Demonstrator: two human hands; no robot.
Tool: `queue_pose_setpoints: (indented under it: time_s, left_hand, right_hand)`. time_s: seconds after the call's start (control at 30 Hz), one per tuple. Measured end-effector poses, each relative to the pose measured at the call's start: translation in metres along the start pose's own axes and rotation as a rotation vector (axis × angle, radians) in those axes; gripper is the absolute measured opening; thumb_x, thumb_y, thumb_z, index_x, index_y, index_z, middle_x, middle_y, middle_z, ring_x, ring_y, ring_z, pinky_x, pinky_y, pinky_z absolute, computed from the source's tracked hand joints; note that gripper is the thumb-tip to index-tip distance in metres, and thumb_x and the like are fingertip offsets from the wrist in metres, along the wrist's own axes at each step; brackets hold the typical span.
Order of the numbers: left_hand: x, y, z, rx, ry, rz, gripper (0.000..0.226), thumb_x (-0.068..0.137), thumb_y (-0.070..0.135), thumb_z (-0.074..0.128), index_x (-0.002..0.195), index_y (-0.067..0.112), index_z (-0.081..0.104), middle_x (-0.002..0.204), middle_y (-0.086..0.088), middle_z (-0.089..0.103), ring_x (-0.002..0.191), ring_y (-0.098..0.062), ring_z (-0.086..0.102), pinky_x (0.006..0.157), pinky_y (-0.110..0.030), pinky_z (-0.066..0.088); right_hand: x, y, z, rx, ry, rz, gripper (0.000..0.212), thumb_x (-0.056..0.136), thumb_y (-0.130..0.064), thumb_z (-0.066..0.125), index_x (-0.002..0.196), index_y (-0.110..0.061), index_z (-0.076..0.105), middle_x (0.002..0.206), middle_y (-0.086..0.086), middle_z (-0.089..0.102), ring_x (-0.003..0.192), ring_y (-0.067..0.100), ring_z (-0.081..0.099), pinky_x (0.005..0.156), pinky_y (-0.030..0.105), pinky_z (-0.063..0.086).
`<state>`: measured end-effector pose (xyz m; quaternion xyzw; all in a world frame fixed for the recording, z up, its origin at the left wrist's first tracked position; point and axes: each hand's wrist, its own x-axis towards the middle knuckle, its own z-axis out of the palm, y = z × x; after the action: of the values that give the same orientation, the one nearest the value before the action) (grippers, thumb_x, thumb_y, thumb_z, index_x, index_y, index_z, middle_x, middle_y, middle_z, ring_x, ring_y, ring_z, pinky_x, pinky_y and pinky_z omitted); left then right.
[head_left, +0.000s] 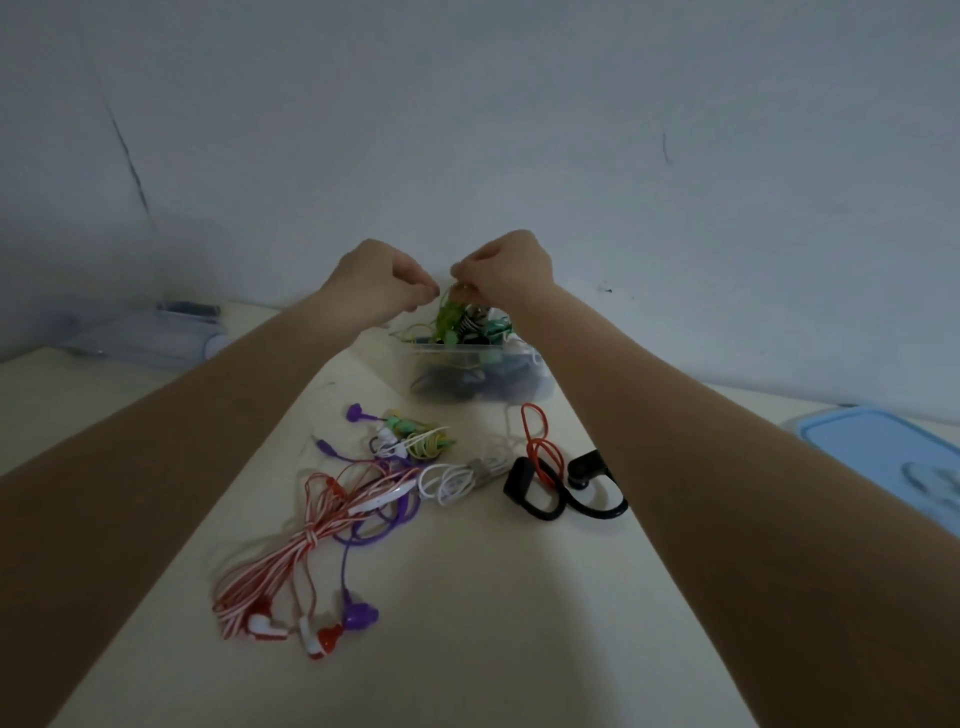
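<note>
Here left hand (371, 280) and right hand (506, 273) pinch the green earphone cord (445, 317) above the far box (470, 364), each grip closed on it; likely light, limp, snag-prone, best held mid-bundle.

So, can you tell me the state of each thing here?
left hand: pinching green cable
right hand: pinching green cable
green cable: tangled, lifted over box
box: open, full
blue lid: off, flat on table
red-white earphones: knotted, on table
white cable: coiled, on table
</note>
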<state>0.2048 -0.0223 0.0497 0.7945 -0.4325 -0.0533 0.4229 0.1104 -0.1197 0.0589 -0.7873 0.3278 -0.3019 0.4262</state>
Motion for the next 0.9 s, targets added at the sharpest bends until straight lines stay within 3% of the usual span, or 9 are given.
queue_pose_setpoints:
  time_s: [0.13, 0.27, 0.43, 0.53, 0.6, 0.67, 0.77, 0.83, 0.9]
  left_hand:
    - [-0.001, 0.002, 0.0, -0.026, 0.086, -0.021, 0.016, 0.086, 0.009, 0.056, 0.093, 0.013, 0.069, 0.097, -0.01, 0.067, 0.092, -0.021, 0.061, 0.084, -0.034, 0.049]
    - [-0.004, -0.001, -0.003, -0.041, 0.028, -0.069, 0.014, 0.085, 0.006, 0.055, 0.088, 0.014, 0.066, 0.098, -0.011, 0.068, 0.091, -0.021, 0.063, 0.089, -0.037, 0.05]
    - [-0.013, 0.001, -0.002, -0.044, 0.076, -0.027, 0.015, 0.088, 0.008, 0.053, 0.091, 0.014, 0.066, 0.095, -0.005, 0.066, 0.086, -0.016, 0.06, 0.069, -0.022, 0.047]
    - [-0.023, 0.014, 0.006, -0.009, 0.074, 0.087, 0.017, 0.088, 0.008, 0.053, 0.089, 0.016, 0.068, 0.089, -0.002, 0.065, 0.083, -0.014, 0.059, 0.062, -0.017, 0.043]
    - [-0.033, 0.024, 0.014, 0.0, -0.036, 0.157, 0.017, 0.085, 0.007, 0.056, 0.087, 0.018, 0.068, 0.085, 0.0, 0.066, 0.081, -0.013, 0.059, 0.073, -0.022, 0.047]
    - [-0.044, 0.031, 0.021, 0.074, -0.242, 0.197, 0.016, 0.083, 0.008, 0.061, 0.088, 0.02, 0.069, 0.081, 0.004, 0.065, 0.081, -0.013, 0.059, 0.081, -0.027, 0.047]
    - [-0.059, 0.038, 0.03, 0.24, -0.583, 0.262, 0.011, 0.084, 0.016, 0.065, 0.09, 0.024, 0.067, 0.079, 0.011, 0.062, 0.079, -0.009, 0.059, 0.071, -0.017, 0.046]
    - [-0.068, 0.04, 0.038, 0.254, -0.7, 0.243, 0.011, 0.082, 0.021, 0.069, 0.093, 0.021, 0.065, 0.077, 0.011, 0.06, 0.066, 0.003, 0.058, 0.057, -0.009, 0.044]
    - [-0.077, 0.042, 0.048, 0.306, -0.787, 0.193, 0.022, 0.078, 0.027, 0.073, 0.096, 0.018, 0.062, 0.079, 0.007, 0.062, 0.058, 0.004, 0.058, 0.054, -0.011, 0.045]
  right_hand:
    - [-0.002, -0.001, 0.024, -0.333, -0.105, -0.155, 0.025, 0.093, -0.016, 0.052, 0.11, -0.004, 0.066, 0.105, 0.014, 0.068, 0.094, 0.023, 0.065, 0.082, 0.025, 0.049]
    - [0.004, -0.002, 0.034, -0.6, -0.14, -0.225, 0.031, 0.094, -0.013, 0.045, 0.121, -0.009, 0.058, 0.121, 0.011, 0.06, 0.106, 0.024, 0.058, 0.08, 0.023, 0.042]
    - [-0.012, -0.007, 0.002, -0.569, -0.075, -0.287, 0.035, 0.092, -0.004, 0.045, 0.124, -0.009, 0.058, 0.131, 0.008, 0.054, 0.118, 0.022, 0.052, 0.098, 0.024, 0.041]
    - [-0.029, -0.004, -0.026, -0.492, -0.034, -0.322, 0.035, 0.088, 0.002, 0.044, 0.113, -0.008, 0.066, 0.12, 0.009, 0.063, 0.099, 0.018, 0.06, 0.08, 0.014, 0.046]
    - [-0.042, 0.001, -0.042, -0.457, -0.118, -0.267, 0.03, 0.086, 0.002, 0.047, 0.101, -0.006, 0.071, 0.098, 0.012, 0.07, 0.068, 0.013, 0.059, 0.055, 0.009, 0.045]
    - [-0.053, 0.008, -0.053, -0.52, -0.243, -0.163, 0.02, 0.086, -0.004, 0.055, 0.098, -0.003, 0.071, 0.085, 0.012, 0.069, 0.061, 0.013, 0.057, 0.048, 0.012, 0.044]
    - [-0.067, 0.02, -0.06, -0.723, -0.512, 0.025, 0.024, 0.085, -0.019, 0.065, 0.1, -0.001, 0.069, 0.08, 0.002, 0.066, 0.07, 0.011, 0.057, 0.055, 0.016, 0.049]
    - [-0.08, 0.029, -0.064, -0.817, -0.659, 0.149, 0.033, 0.082, -0.031, 0.07, 0.105, -0.008, 0.066, 0.088, -0.001, 0.063, 0.079, 0.011, 0.059, 0.068, 0.021, 0.053]
    - [-0.095, 0.036, -0.071, -0.806, -0.73, 0.234, 0.043, 0.078, -0.032, 0.073, 0.114, -0.01, 0.061, 0.093, -0.001, 0.056, 0.087, 0.017, 0.061, 0.077, 0.026, 0.054]
